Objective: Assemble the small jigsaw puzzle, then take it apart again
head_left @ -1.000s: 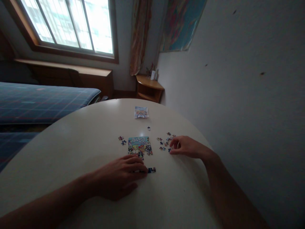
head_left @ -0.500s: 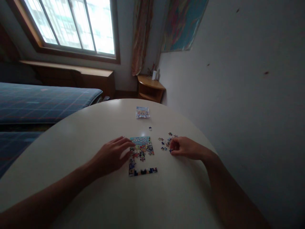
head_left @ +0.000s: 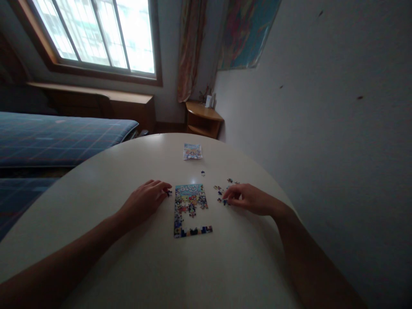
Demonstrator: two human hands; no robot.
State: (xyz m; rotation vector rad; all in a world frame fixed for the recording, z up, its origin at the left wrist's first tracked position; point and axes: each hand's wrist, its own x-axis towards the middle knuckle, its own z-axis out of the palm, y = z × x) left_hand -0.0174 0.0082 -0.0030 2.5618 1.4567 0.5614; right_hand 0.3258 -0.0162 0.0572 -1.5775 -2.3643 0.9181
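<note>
The partly assembled jigsaw puzzle (head_left: 189,192) lies flat on the white table, with an open gap in its lower right part. Just left of its upper edge is my left hand (head_left: 146,197), its fingertips closed on a dark puzzle piece (head_left: 169,193). To the right of the puzzle, my right hand (head_left: 246,198) reaches into a scatter of loose pieces (head_left: 229,180). Its thumb and forefinger pinch a small puzzle piece (head_left: 225,202) at the table surface. The fingers partly cover the other pieces there.
A single loose piece (head_left: 202,173) lies beyond the puzzle, and a printed packet (head_left: 192,151) is farther back on the round table (head_left: 135,266). Past the table are a plaid mattress (head_left: 64,137) on the left and a small corner shelf (head_left: 204,111). A wall (head_left: 337,163) runs along the right.
My left hand has drawn back left from the puzzle's edge, and a dark piece now shows at its fingertips. My right hand has shifted slightly left among the loose pieces.
</note>
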